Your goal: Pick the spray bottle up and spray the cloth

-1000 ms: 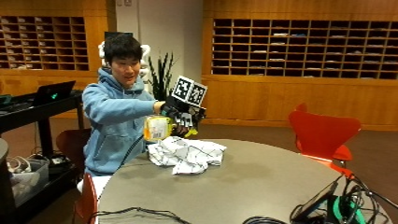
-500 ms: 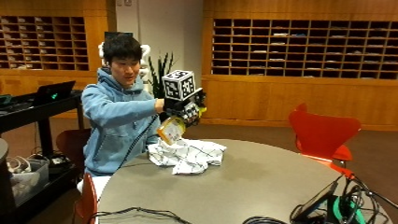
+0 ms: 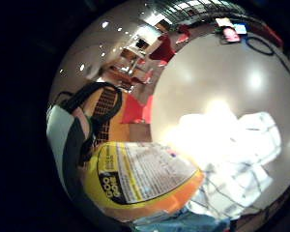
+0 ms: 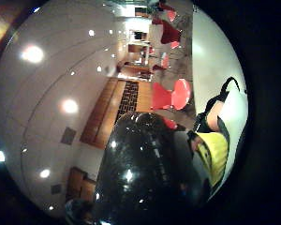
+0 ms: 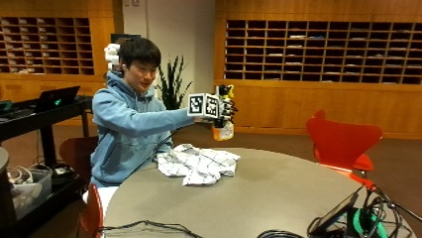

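"GOO GONE" legible on the yellow label of the spray bottle (image 3: 135, 181), orange plastic with a glossy black sprayer head (image 4: 140, 173). Gripped upright in the gloved right hand (image 5: 224, 113), raised above the round grey table (image 5: 284, 193). Crumpled white checked cloth (image 5: 196, 164) at about 7 o'clock below the bottle.

We see a glossy black rounded part of the spray bottle (image 4: 140, 173) filling much of the view, close to the palm, with small light glints on its surface. Just beside it shows a patch of the bottle's yellow label (image 4: 214, 154). A bare fingertip of the right hand (image 4: 214, 112) shows at the edge with a black strap (image 4: 225, 89) looped over it. Beyond the bottle we see red chairs (image 4: 171, 96), the pale round table (image 4: 210, 51), wooden cubby shelving (image 4: 126, 96) and a ceiling with bright lamps (image 4: 33, 54).
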A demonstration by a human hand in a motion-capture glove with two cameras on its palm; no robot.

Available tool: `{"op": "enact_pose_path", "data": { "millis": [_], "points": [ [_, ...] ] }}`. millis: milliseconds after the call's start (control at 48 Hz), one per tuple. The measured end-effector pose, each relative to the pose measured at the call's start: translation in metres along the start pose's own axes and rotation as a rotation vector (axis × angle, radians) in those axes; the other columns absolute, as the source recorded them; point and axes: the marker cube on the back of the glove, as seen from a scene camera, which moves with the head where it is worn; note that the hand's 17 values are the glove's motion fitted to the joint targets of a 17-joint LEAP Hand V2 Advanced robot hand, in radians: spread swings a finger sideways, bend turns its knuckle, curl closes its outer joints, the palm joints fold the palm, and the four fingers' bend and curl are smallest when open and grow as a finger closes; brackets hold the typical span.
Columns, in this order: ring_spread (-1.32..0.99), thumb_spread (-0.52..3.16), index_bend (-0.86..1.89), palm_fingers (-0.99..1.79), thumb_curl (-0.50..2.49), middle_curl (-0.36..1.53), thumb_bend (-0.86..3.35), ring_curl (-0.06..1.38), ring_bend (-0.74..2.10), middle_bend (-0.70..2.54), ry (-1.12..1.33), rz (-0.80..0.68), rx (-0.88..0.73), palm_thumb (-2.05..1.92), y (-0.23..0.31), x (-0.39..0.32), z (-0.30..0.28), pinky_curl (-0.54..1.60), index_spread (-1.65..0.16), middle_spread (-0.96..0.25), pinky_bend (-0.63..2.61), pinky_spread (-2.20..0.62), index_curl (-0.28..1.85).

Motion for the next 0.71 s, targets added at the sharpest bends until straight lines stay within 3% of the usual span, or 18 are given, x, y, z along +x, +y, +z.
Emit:
{"op": "enact_pose_path", "data": {
  "millis": [167, 354, 708],
  "points": [
    [-0.20, 0.05, 0.47, 1.40, 0.73, 0.49, -0.03, 0.45, 0.58, 0.62, -0.135, 0.007, 0.024, 0.93, -0.002, 0.023, 0.062, 0.44, -0.18, -0.15, 0.32, -0.31, 0.48],
    [-0.19, 0.07, 0.45, 1.38, 0.73, 0.49, -0.03, 0.45, 0.58, 0.63, -0.127, -0.002, 0.013, 0.94, -0.005, 0.052, 0.125, 0.44, -0.18, -0.14, 0.30, -0.31, 0.48],
    [-0.19, 0.13, 0.40, 1.35, 0.74, 0.48, -0.03, 0.45, 0.56, 0.62, -0.067, 0.017, -0.058, 0.95, -0.009, 0.082, 0.158, 0.44, -0.19, -0.13, 0.29, -0.31, 0.48]
  ]
}}
